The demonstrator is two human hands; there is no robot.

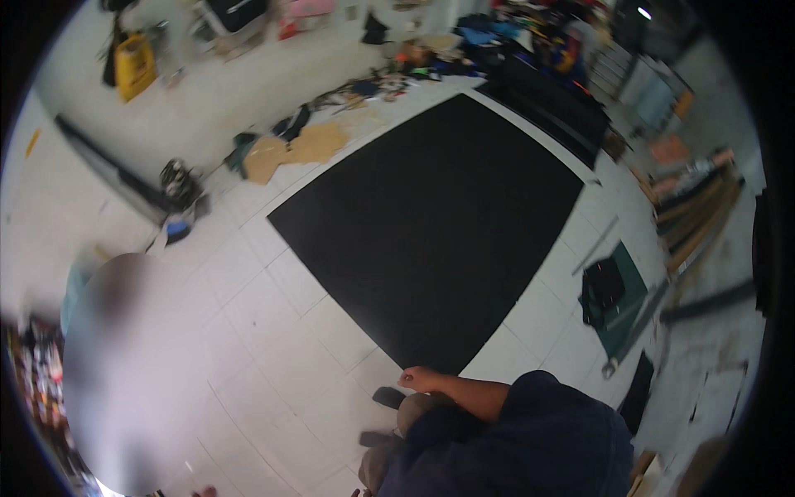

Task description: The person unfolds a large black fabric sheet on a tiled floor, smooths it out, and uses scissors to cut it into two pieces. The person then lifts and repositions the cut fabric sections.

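Observation:
A large black sheet [447, 224] lies flat across the white tiled floor [273, 381], its near end tapering toward me. My right arm, in a dark blue sleeve, reaches left over my bent knee. At the sheet's near left corner, my right hand [421, 379] is closed with its fingers curled on the edge; the fingertips are blurred. Below my other knee, only small fingertips of what looks like my left hand [356, 494] show at the lower rim. What that hand holds, if anything, is cut off from view.
Brown sheet scraps [298, 149] lie along the far wall. Beyond the far right edge stands a dark glossy panel [546, 108]. To the right are a green mat [625, 306] with black pieces and stacked wooden strips [704, 215]. A blurred pale shape [124, 381] covers the left side.

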